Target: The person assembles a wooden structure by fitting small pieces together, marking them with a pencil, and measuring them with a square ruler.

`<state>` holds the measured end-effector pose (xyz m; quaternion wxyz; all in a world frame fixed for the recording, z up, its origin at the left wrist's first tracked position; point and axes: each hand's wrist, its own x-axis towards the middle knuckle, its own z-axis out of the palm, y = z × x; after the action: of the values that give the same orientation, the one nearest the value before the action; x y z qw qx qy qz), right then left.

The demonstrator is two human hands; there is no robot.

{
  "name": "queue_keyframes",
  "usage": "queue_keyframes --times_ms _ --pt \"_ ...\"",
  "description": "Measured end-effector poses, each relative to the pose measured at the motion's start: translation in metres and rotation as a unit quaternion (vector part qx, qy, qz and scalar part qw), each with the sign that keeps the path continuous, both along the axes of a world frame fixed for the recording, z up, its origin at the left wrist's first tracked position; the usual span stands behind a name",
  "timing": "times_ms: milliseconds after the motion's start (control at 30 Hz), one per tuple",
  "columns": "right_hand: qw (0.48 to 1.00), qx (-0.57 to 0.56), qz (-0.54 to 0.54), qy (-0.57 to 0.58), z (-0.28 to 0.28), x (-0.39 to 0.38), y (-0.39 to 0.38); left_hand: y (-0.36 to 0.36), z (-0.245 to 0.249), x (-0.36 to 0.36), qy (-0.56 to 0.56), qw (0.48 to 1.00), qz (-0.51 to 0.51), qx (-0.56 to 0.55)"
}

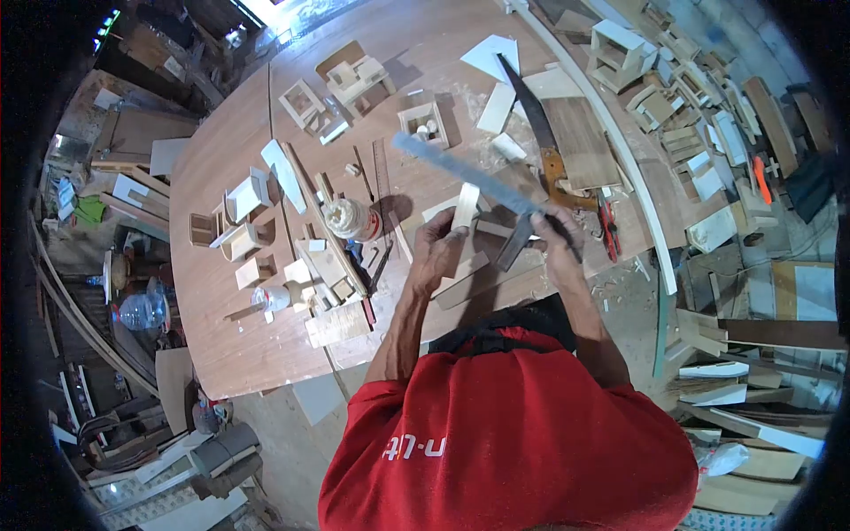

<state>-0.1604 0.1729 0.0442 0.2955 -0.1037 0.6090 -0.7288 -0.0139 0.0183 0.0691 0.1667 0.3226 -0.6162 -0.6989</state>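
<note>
My left hand (434, 253) is closed around a small pale wood strip (466, 205), which stands up from the fingers. In my right hand (561, 243) is a try square (465, 170), gripped near the corner where blade and stock meet. Its long metal blade points up and left, passing over the top of the strip in this view. The darker stock (513, 245) slants down between my hands. Under them, several wood offcuts (460, 276) lie at the table's near edge, partly hidden by my hands.
An open tub of pale paste (352, 219) stands left of my hands. Beyond are small wooden furniture models (356, 78). A handsaw (529, 111) and a red-handled tool (608, 228) lie right, beside a long white strip (633, 168). Wood scraps (708, 168) are piled past the table.
</note>
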Motion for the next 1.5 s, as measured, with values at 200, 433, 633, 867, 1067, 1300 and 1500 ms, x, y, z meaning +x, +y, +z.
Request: queue_keyframes --times_ms 200,433,633,867,1067,1300,1500 --pt "0.994 -0.001 0.069 0.082 0.031 0.019 -0.004 0.024 0.022 -0.017 0.039 0.992 0.005 0.120" --pt "0.991 0.011 0.063 0.122 0.046 0.024 0.002 0.036 0.017 -0.014 0.091 0.977 -0.008 0.190" --pt "0.991 -0.003 0.057 0.124 0.052 0.026 0.001 0.043 0.034 -0.016 0.125 0.972 0.000 0.200" --pt "0.976 0.012 0.055 0.209 0.055 0.024 0.002 0.045 0.033 -0.018 0.123 0.978 0.023 0.165" --pt "0.983 -0.001 0.053 0.175 0.053 0.026 0.000 0.045 0.038 -0.017 0.075 0.986 0.028 0.148" --pt "0.982 0.024 0.071 0.171 0.052 0.023 0.002 0.046 0.036 -0.018 0.069 0.984 0.046 0.158" --pt "0.982 0.011 0.062 0.179 0.047 0.023 0.001 0.048 0.030 -0.021 0.090 0.981 0.060 0.159"
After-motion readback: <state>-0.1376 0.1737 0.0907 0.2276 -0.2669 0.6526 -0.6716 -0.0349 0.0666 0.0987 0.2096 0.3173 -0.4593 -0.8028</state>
